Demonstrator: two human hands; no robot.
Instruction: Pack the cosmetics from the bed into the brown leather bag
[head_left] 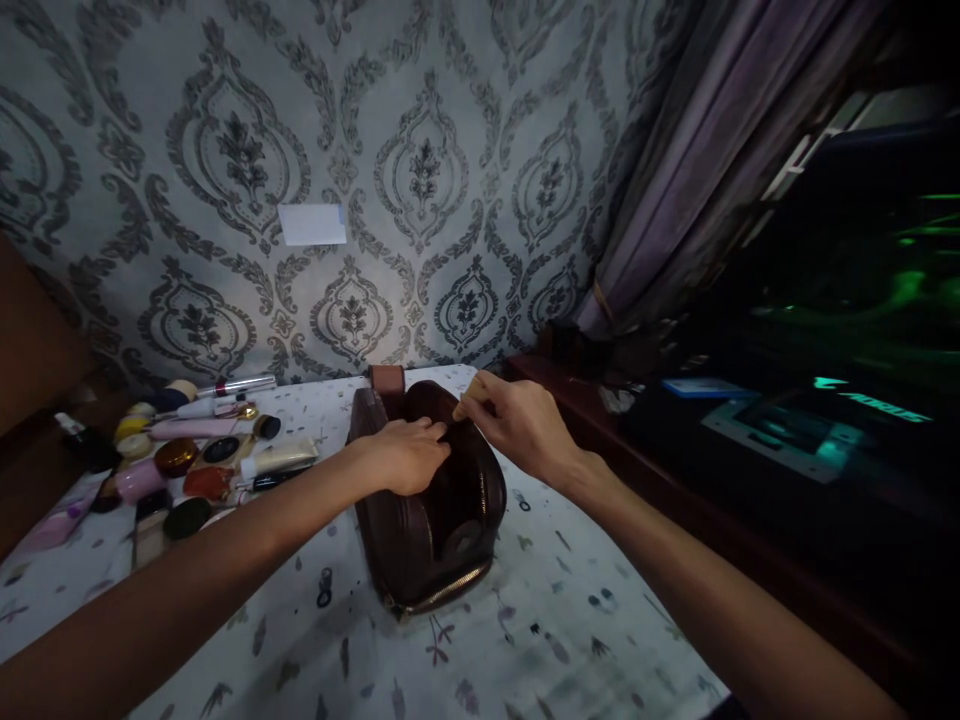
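A dark brown zip-up pouch (pixel 420 545) stands open on the patterned tablecloth (pixel 555 610), its gold zipper running along the rim. My left hand (pixel 405 455) rests on the pouch's upper left edge with the fingers curled over the opening. My right hand (pixel 514 420) hovers over the far end of the pouch, fingers pinched together; a small pale thing shows at the fingertips, too small to name. The pouch's inside is dark and its contents are hidden.
Several cosmetics (pixel 187 450), such as tubes, jars and compacts, lie scattered at the table's left. Patterned wallpaper (pixel 420 180) with a white paper patch backs the table. A purple curtain (pixel 697 170) and a dark computer case (pixel 840 400) with green lights stand to the right.
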